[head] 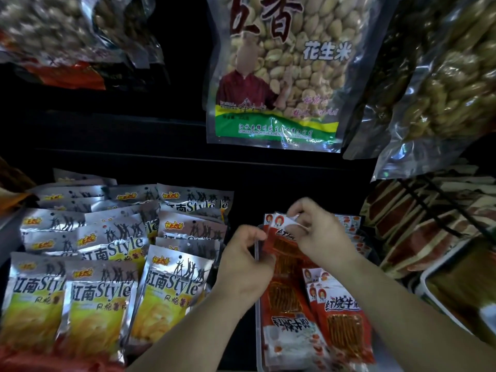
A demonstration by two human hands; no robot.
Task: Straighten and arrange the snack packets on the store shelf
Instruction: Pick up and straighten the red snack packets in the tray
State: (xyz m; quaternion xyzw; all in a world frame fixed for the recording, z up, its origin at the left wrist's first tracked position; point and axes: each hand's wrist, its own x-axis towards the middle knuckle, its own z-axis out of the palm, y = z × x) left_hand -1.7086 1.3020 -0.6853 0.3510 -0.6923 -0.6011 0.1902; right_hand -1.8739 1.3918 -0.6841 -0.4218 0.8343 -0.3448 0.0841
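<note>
Snack packets fill the shelf point(245, 350), and the job looks partly done. The silver-and-yellow packets point(107, 251) on the left half stand in overlapping rows facing forward. Several lean or sit askew, so they probably need more squaring up.

The work in hand is on the red packets point(292, 248), right of the middle of the shelf. The left hand point(243, 264) has its fingers curled and pinches the left edge of the rearmost packets. The right hand point(319, 232) has its fingers bent and grips the white top of one of them.

The red packets lie in a clear tray point(258, 318) that runs from the front edge toward the back. They are not uniform: one front packet point(284, 326) has its print upside down, while its neighbour point(343, 318) reads upright, so turning and aligning appear to remain.

Toward the right edge, brown-and-red packs point(418, 232) are filed on edge in what seems a wire rack. A large peanut bag point(281, 76) hangs above the shelf.
</note>
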